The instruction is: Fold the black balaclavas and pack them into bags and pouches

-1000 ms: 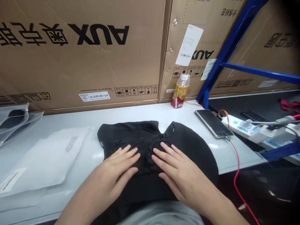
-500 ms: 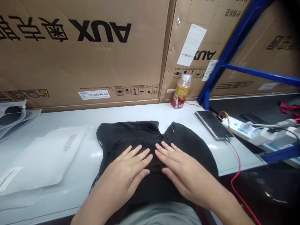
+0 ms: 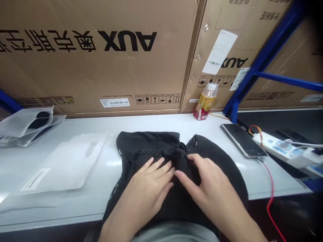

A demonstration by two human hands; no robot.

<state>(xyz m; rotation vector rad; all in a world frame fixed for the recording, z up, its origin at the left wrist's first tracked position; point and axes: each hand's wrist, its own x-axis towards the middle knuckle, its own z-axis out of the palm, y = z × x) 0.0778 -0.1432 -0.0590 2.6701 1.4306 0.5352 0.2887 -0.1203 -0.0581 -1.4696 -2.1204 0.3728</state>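
Observation:
A black garment (image 3: pixel 148 139) lies on the white table at the front edge, with small white marks along its borders. Flat on its bunched middle rests my left hand (image 3: pixel 151 183), fingers stretched out. My right hand (image 3: pixel 207 181) grips a raised fold of the black cloth between thumb and curled fingers, just to the right of my left fingertips. A small dark ring-like part of the garment (image 3: pixel 182 146) stands up above the fold. Part of the cloth is hidden under both hands.
Frosted plastic bags (image 3: pixel 68 161) lie at the left, and more bags (image 3: pixel 27 124) with dark contents behind them. A drink bottle (image 3: pixel 205 102) stands against large cardboard boxes (image 3: pixel 101 74). Right of the garment are a phone (image 3: pixel 242 139) on a red cable, a power strip (image 3: pixel 275 146) and a blue frame (image 3: pixel 254 64).
My right hand has gone from lying flat to gripping a fold of the garment, which is lifted. My left hand stays flat on it. The whole view has shifted somewhat leftward.

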